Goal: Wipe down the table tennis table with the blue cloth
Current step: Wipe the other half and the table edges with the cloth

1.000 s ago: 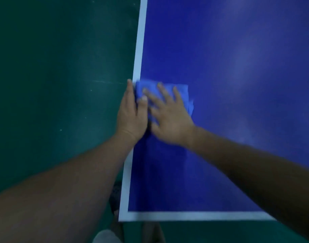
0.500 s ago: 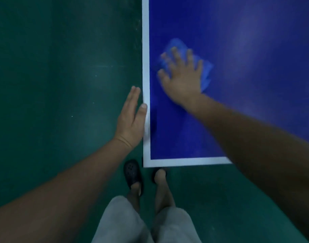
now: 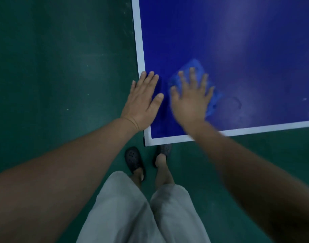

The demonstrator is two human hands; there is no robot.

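The blue table tennis table with white edge lines fills the upper right; its near left corner sits just ahead of my feet. A crumpled blue cloth lies on the table near that corner. My right hand presses flat on the cloth with fingers spread and straight, blurred by motion. Resting flat on the left edge line of the table is my left hand, fingers straight, beside the cloth and not touching it.
Dark green floor surrounds the table on the left and below. My legs in grey trousers and black perforated sandals stand at the table's corner. Faint smudges and small white specks mark the surface right of the cloth.
My right hand has drawn the cloth back toward the near end of the table. The left hand has shifted onto the table's edge near the corner. The view has tilted down toward my feet.
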